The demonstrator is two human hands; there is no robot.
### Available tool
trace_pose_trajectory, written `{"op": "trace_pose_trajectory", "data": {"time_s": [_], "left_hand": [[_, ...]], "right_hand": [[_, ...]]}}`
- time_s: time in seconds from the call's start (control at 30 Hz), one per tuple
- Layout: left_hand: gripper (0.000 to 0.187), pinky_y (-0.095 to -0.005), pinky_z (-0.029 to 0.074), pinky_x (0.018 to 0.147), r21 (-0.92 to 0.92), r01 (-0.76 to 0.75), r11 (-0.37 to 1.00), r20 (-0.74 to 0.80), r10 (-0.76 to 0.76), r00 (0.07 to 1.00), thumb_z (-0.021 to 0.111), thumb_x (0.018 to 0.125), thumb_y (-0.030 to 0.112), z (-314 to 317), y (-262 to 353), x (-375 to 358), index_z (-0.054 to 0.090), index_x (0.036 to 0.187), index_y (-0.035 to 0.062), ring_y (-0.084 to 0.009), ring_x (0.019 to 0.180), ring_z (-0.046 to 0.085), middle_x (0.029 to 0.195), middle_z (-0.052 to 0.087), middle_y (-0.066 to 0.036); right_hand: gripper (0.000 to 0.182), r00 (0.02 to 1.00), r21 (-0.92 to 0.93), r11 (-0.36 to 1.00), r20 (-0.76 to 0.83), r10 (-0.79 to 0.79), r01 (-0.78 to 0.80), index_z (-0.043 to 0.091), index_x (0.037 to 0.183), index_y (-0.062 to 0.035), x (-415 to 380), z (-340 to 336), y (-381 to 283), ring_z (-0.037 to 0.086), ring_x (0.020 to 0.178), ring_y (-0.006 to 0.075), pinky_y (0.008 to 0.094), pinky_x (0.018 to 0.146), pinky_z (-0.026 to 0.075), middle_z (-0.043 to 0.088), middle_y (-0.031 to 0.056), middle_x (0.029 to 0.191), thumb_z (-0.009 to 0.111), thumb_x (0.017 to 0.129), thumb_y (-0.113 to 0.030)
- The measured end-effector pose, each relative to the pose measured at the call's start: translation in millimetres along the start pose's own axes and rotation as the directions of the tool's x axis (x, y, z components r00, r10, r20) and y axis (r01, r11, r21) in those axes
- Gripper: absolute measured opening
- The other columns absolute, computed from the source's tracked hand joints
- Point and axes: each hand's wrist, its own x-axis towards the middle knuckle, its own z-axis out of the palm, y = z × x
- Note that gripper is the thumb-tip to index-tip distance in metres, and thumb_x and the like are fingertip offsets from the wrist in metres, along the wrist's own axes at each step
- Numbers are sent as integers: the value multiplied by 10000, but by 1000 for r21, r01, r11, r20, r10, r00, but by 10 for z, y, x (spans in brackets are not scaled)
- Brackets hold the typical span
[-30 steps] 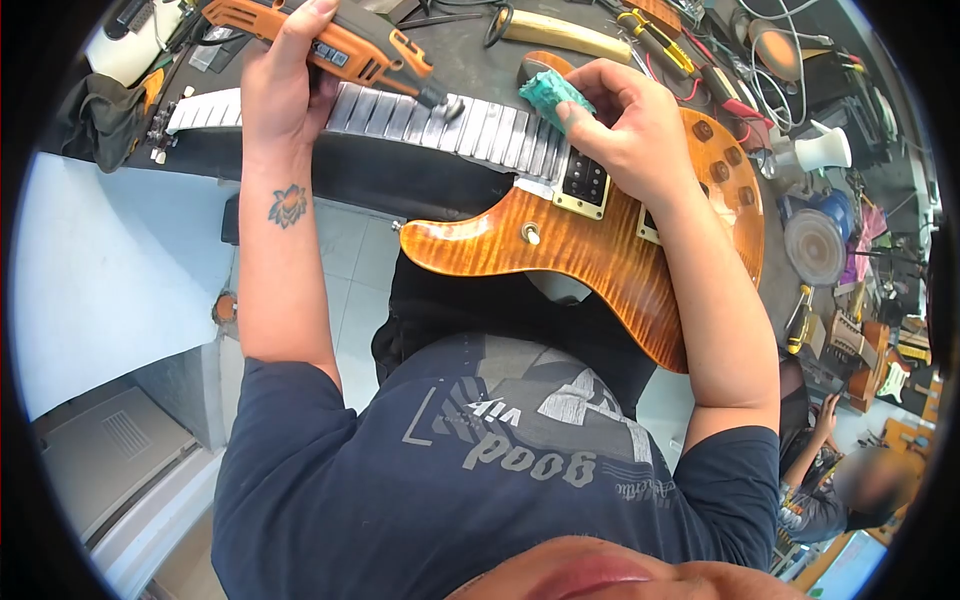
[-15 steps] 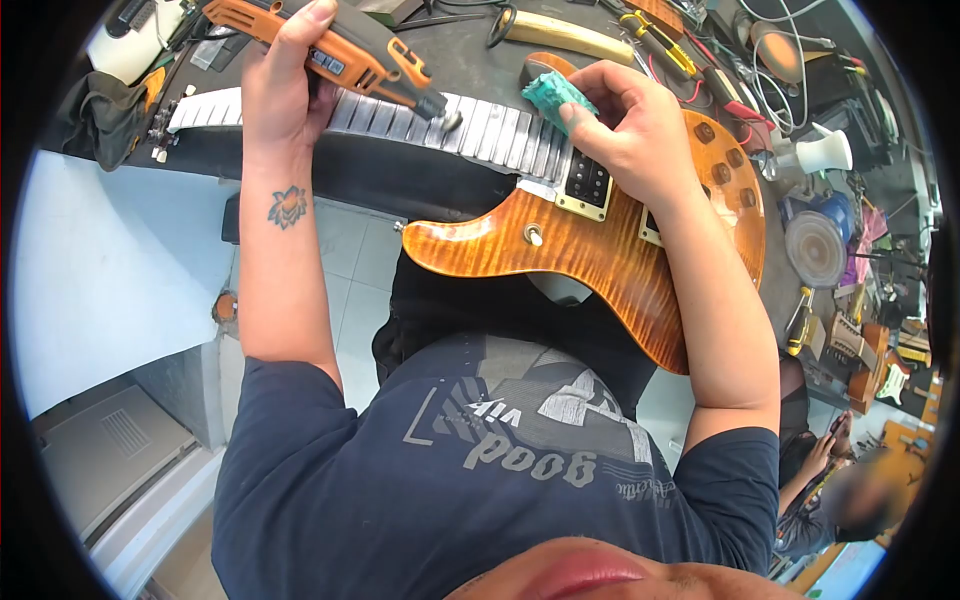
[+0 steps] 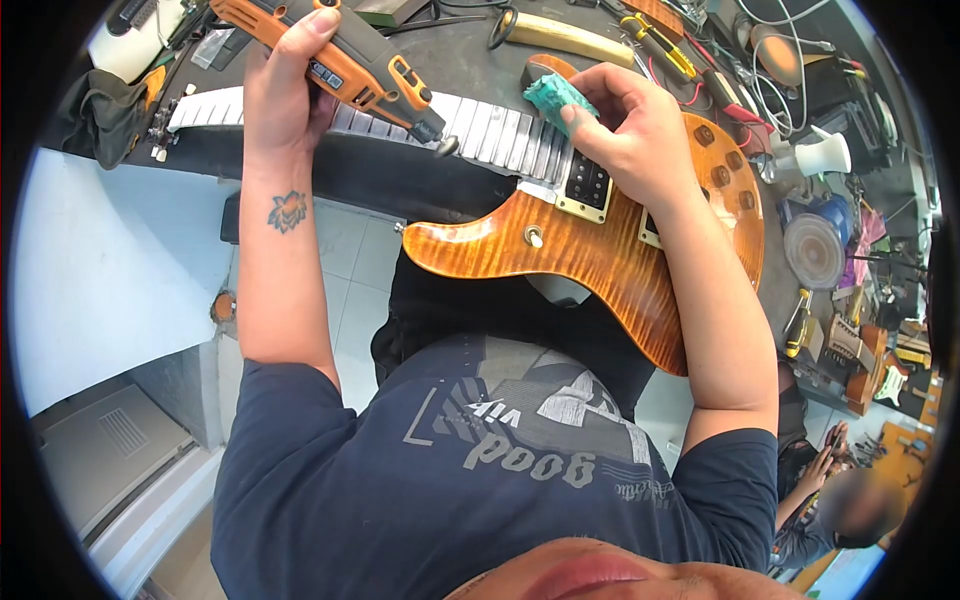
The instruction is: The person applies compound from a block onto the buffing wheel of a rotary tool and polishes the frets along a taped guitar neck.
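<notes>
My left hand (image 3: pixel 285 95) is wrapped round an orange and grey rotary tool (image 3: pixel 345 70). The tool's small round polishing tip (image 3: pixel 446 146) overlaps the near edge of the guitar neck in this view. My right hand (image 3: pixel 635 130) pinches a crumbly green block (image 3: pixel 558 100), which looks like polishing compound, over the neck's body end. An electric guitar (image 3: pixel 590 260) with a glossy flamed amber top lies across the bench edge and my lap. Its fretboard (image 3: pixel 480 125) is covered in whitish tape between bare metal frets. Just below the green block sits a black pickup (image 3: pixel 588 183) in a cream frame.
A yellow-handled tool (image 3: pixel 565 38) and yellow-black pliers (image 3: pixel 660 45) lie on the dark bench (image 3: pixel 455 60). Cables and a white cup-like object (image 3: pixel 823 152) are at the right. A dark cloth (image 3: pixel 105 115) hangs at the left. Another person (image 3: pixel 835 500) sits at the lower right.
My left hand has tilted the rotary tool, bringing its tip down toward me, from over the fretboard to its near edge. My right hand and the guitar stay nearly still.
</notes>
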Motion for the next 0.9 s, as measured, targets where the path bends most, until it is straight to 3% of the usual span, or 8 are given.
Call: {"op": "trace_pose_trajectory", "data": {"time_s": [0.13,0.33,0.43,0.53,0.63,0.73,0.87,0.9], "left_hand": [[333,-198,369,419,-40,8,999,29,-7,1000,705,965,377,-38,-20,12,672,1005,48,-39,483,496,749,653,-3],[271,-202,426,479,-82,-36,996,-8,35,999,711,984,320,-42,-42,89,679,1052,60,-51,571,571,807,679,-5],[266,-214,360,373,-46,-73,996,-98,69,993,751,983,324,225,66,8,698,940,67,-74,439,539,688,660,-1],[244,-212,371,362,-9,22,1000,-214,-23,977,768,970,292,285,84,41,689,947,62,-72,425,531,683,662,-4],[235,-209,377,355,-33,-7,999,-234,-1,972,781,960,277,252,54,57,685,946,63,-77,409,527,682,668,-8],[253,-214,456,513,-58,-111,992,-197,98,975,732,981,288,227,37,38,677,1086,65,-81,650,633,827,676,-2],[276,-222,482,448,-159,-225,961,-133,205,970,800,923,221,291,40,-44,684,1082,28,-107,567,646,827,706,-52],[304,-252,539,501,-184,-197,963,-75,186,980,799,917,184,220,31,-58,661,1133,21,-153,642,695,904,723,-83]], "right_hand": [[282,997,73,997,-71,-17,22,740,1036,18,4,45,6,644,720,84,272,688,539,719,44,820,801,851,-185],[274,998,59,998,-66,-12,16,739,1034,19,1,40,-17,643,721,83,273,687,538,720,42,820,798,855,-180],[280,997,63,998,-71,-22,26,739,1035,20,0,47,-4,642,717,86,278,683,539,720,45,818,802,851,-182],[288,996,61,997,-78,-37,42,740,1039,21,-2,48,1,640,712,87,280,681,539,719,46,814,806,846,-183],[297,998,57,998,-66,-13,17,741,1042,22,-2,43,4,643,716,85,280,683,541,720,47,812,810,841,-184],[295,998,78,997,-53,-15,19,743,1045,22,7,58,28,648,727,80,279,685,542,723,40,817,811,860,-198],[308,1000,138,990,12,29,-30,753,1088,25,91,81,-72,692,782,90,281,733,567,758,51,867,811,898,-210],[312,999,163,986,24,34,-38,754,1101,26,113,90,-92,703,797,95,283,749,574,767,55,882,810,906,-211]]}}
